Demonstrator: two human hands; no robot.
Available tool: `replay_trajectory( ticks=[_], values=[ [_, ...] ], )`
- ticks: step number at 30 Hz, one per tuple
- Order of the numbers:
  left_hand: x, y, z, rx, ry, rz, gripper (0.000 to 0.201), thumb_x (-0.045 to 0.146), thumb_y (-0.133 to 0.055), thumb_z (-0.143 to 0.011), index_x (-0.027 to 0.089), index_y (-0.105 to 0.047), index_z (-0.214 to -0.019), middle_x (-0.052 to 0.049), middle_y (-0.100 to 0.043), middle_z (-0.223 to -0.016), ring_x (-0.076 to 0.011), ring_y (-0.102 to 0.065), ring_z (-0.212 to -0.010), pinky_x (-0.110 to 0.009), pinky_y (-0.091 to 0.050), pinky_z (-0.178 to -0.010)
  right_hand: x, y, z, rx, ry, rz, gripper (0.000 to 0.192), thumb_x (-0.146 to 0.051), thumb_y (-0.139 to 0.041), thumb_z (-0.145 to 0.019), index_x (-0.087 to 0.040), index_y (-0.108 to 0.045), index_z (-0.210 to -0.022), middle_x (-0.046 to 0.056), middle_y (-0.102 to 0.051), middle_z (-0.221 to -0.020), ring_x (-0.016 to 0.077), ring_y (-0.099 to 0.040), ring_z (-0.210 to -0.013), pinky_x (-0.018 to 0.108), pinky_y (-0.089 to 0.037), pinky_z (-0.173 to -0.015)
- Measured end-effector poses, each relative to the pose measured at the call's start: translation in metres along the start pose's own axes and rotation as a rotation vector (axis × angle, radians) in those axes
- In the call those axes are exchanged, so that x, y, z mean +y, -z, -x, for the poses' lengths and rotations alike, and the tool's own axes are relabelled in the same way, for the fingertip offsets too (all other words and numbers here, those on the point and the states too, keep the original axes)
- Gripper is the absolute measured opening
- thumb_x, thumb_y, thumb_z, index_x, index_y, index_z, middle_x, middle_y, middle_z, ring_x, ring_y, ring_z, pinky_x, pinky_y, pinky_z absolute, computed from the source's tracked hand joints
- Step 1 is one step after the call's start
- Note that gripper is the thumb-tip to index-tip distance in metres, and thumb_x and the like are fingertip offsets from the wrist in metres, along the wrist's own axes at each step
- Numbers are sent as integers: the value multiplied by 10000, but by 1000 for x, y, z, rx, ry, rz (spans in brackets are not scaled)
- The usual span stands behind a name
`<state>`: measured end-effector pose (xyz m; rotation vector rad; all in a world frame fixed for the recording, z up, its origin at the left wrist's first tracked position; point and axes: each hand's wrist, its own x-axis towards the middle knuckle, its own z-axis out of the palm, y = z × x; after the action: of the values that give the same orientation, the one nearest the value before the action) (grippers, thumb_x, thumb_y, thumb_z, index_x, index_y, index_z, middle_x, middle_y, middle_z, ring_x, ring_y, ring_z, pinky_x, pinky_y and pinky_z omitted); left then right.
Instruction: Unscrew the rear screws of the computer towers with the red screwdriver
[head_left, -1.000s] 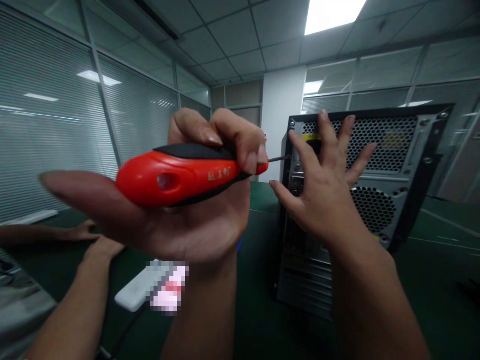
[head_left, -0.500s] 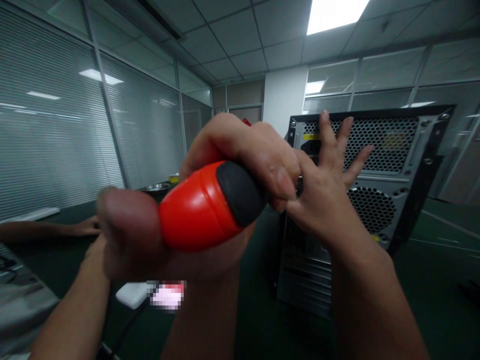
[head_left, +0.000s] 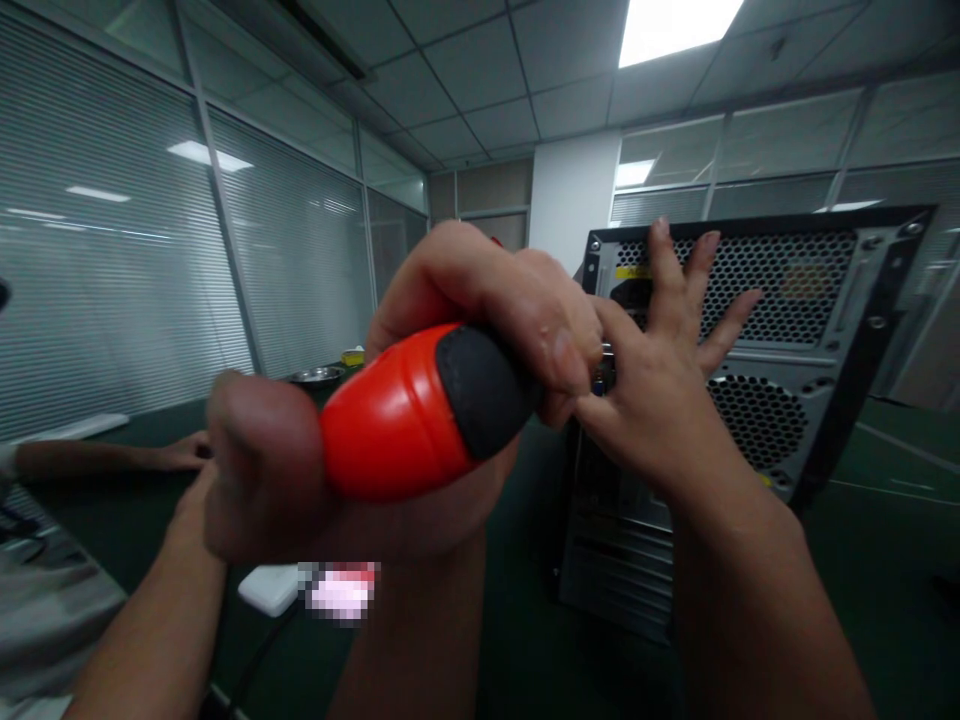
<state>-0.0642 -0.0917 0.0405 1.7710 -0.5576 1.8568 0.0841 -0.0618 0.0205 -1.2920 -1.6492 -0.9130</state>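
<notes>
Head view | left hand point(head_left: 450, 400) clenched round red-and-black screwdriver point(head_left: 420, 410), long axis running away from camera, butt toward viewer, tip hidden at rear panel of computer case point(head_left: 787, 330) | right hand point(head_left: 660, 390) splayed flat on perforated grey metal panel | dark green surface point(head_left: 885, 520); glass-partitioned office, tiled ceiling | glossy plastic handle, matte rubber grip.
</notes>
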Motion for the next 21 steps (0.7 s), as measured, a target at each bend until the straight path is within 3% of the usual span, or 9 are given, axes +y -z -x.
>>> replay_trajectory(
  ticks=[4,7,11,14,19,21],
  values=[
    [1,-4,2,131,37,-13,700,822,-256,-841,215,-560,-671,-24,-543,-751,-167,-515,-658,-402,-483,-707,1,2,1,20,17,-36,600,-603,-559,-820,-332,-507,-1353,27,100,-1649,442,130,-1487,733,79,-1096],
    [4,-5,3,106,43,-14,602,787,-369,-856,241,-588,-727,-20,-524,-734,-169,-479,-596,-401,-483,-656,1,4,2,-2,17,-74,523,-414,-545,-839,-356,-501,-1357,-22,105,-1648,415,139,-1492,725,80,-1108],
    [6,-5,2,98,63,26,502,749,-488,-836,268,-585,-727,-25,-454,-616,-213,-446,-557,-437,-459,-613,-2,3,1,14,-14,-46,596,-201,-554,-763,-362,-530,-1336,-47,111,-1644,411,112,-1498,733,68,-1115],
    [3,-2,-1,89,74,31,523,773,-473,-824,270,-561,-710,-20,-467,-627,-209,-450,-563,-438,-476,-663,-4,2,1,25,-28,-30,620,-181,-592,-731,-352,-543,-1324,-23,84,-1648,413,96,-1499,726,60,-1124],
    [-6,6,-4,-46,-123,-43,612,824,-385,-833,245,-556,-735,7,-445,-619,-142,-443,-507,-369,-481,-626,-4,2,2,54,-19,-29,556,-236,-640,-761,-338,-563,-1302,-6,22,-1651,438,54,-1497,744,21,-1121],
    [-4,5,-2,3,-41,-69,541,765,-438,-858,254,-564,-733,2,-455,-635,-160,-448,-523,-376,-480,-601,-3,1,2,58,-7,-31,542,-250,-645,-774,-331,-562,-1304,11,22,-1652,441,60,-1495,747,24,-1117]
  ],
)
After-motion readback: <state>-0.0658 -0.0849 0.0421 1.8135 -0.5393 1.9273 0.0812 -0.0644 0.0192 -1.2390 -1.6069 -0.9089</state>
